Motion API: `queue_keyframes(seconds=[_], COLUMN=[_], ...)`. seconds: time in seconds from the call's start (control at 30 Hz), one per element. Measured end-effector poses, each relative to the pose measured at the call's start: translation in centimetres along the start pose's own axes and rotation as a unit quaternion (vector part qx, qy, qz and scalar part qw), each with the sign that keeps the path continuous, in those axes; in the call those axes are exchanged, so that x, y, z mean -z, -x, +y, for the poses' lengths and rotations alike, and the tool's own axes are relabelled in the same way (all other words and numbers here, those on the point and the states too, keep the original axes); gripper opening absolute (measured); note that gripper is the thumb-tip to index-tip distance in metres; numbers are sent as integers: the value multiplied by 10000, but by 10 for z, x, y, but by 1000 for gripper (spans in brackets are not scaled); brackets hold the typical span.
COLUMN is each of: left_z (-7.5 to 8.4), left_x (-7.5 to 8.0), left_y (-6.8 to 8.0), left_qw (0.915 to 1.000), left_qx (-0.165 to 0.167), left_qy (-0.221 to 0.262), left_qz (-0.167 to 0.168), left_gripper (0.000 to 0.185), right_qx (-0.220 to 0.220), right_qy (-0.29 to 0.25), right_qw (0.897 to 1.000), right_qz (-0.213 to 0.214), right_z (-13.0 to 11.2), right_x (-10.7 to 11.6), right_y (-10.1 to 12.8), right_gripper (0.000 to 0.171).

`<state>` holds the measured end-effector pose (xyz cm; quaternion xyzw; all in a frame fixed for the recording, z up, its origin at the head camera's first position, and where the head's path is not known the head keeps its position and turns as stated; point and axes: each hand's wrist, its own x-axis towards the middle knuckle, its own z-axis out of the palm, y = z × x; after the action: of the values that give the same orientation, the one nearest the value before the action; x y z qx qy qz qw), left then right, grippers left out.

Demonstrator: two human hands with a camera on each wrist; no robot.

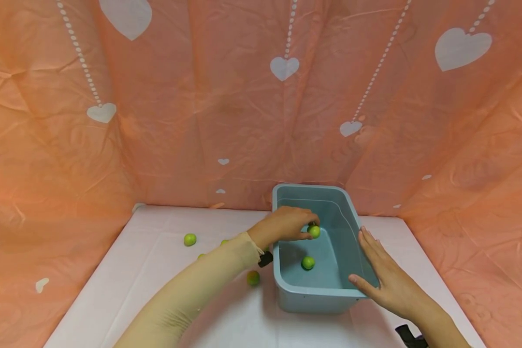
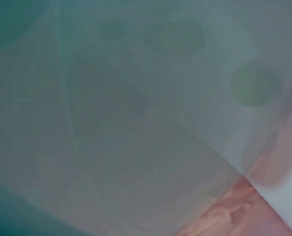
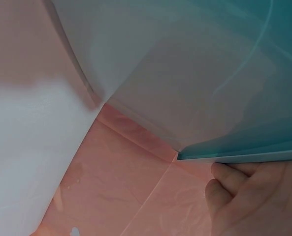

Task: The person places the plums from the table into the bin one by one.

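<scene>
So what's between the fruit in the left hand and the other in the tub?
In the head view, only bare tub floor shows between the held fruit and the other fruit.

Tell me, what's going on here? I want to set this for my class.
A person's left hand pinches a green fruit in or just above the bin; the height is hard to judge. The right hand rests against the bin's right side. A second fruit lies on the bin's floor. More fruit sits on the table to the left, some partly hidden by the left arm.
</scene>
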<state>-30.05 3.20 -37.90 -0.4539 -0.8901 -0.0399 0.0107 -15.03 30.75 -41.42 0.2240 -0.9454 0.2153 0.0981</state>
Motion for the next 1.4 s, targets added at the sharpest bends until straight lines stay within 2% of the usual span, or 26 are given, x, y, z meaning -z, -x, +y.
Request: queue_keyframes(seconds=[0.17,0.33,0.53,0.67,0.9,1.07,1.4], left_z=[-2,-4,-3,-1,7,9,9], left_x=[-2,-4,-6,-10,-14,-18,-21], left_y=[-4,-7,-15,-19,-23,-24,-24], left_qw=[9999,9995,9994,9991,9976,9955,9936], left_qx=[88,210,217,223,112,166,310], left_qy=[89,164,102,18,-398,-628,-714], left_qz=[-20,-176,-260,-357,-549,-686,-816], left_gripper=[36,36,35,36,37,34,30], right_qx=[10,48,35,30,27,-11,-51], right_qy=[-5,-31,-39,-14,-39,-68,-56], right_qw=[10000,10000,10000,10000,10000,10000,10000], right_qz=[3,16,27,20,28,-11,-26], right_z=[0,0,-1,-1,-1,-2,-2], right_x=[-2,-2,-2,-1,-1,-1,1], right_y=[0,-1,0,0,0,0,0], right_gripper=[99,99,99,98,99,99,98])
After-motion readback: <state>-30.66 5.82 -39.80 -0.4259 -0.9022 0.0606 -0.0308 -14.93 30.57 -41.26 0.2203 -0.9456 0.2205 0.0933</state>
